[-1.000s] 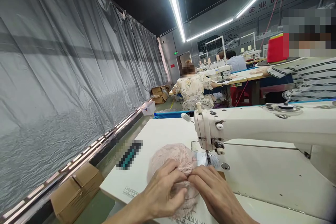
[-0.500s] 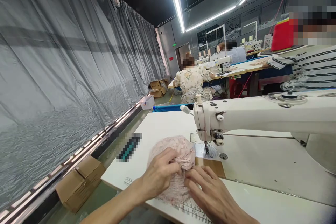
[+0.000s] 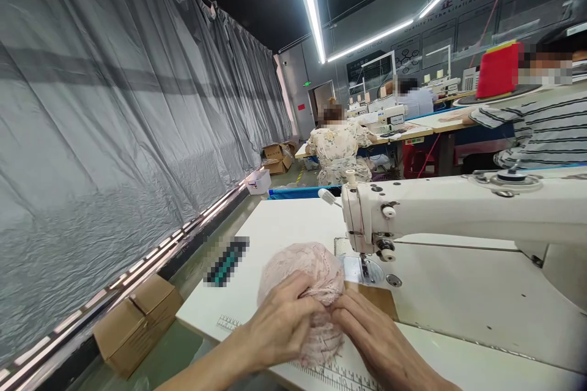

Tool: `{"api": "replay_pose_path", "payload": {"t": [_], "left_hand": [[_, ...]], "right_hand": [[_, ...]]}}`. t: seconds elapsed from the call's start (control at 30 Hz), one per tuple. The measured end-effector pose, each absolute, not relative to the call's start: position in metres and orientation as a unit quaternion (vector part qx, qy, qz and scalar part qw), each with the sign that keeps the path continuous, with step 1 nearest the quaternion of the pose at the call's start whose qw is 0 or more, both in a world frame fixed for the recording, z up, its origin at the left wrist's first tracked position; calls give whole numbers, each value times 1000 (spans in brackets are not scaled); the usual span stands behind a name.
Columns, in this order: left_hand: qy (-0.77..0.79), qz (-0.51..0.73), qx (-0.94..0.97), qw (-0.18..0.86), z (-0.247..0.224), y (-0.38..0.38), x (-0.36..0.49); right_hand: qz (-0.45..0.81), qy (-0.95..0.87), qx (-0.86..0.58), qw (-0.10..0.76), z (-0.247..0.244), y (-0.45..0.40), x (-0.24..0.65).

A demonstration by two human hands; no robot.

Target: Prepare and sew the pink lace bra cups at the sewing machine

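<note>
A bunched piece of pale pink, gathered fabric (image 3: 300,263) lies on the white sewing table, left of the needle. My left hand (image 3: 287,317) is closed on it, thumb and fingers pinching a fold near its middle. On the right edge of the same fabric, my right hand (image 3: 367,330) also pinches, its fingertips close to those of the left. The white sewing machine (image 3: 440,201) stands just beyond, its presser foot (image 3: 365,269) over the metal plate and apart from the fabric.
A printed ruler scale (image 3: 339,372) runs along the table's front edge. A blurred dark and green item (image 3: 226,261) lies at the table's left. Cardboard box (image 3: 137,324) stands on the floor. Co-workers sit at machines ahead, one in a striped shirt (image 3: 541,128).
My right hand has moved in toward the left, and its fingers have closed on the fabric. The left hand keeps its pinch. The view has shifted slightly.
</note>
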State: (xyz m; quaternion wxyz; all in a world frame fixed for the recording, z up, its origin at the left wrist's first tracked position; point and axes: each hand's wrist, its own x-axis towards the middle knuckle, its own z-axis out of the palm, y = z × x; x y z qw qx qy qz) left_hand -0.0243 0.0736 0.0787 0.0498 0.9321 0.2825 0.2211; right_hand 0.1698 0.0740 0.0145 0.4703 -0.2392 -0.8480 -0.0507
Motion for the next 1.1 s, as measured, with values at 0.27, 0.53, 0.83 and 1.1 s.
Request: {"api": "replay_pose_path", "payload": {"t": [0.27,0.53,0.83,1.1], "left_hand": [[301,293,907,-18,59,79,-19],[298,313,898,84,81,91,-26],[237,266,932,-60,79,92,-26],[299,256,919,30,77,87,-26]], "right_hand": [[-130,-817,-257,500,10,71,165],[-188,-819,-259,476,2,66,165],[-270,-789,-271,481,5,82,172],[-219,-789,-281,501,8,87,170]]}}
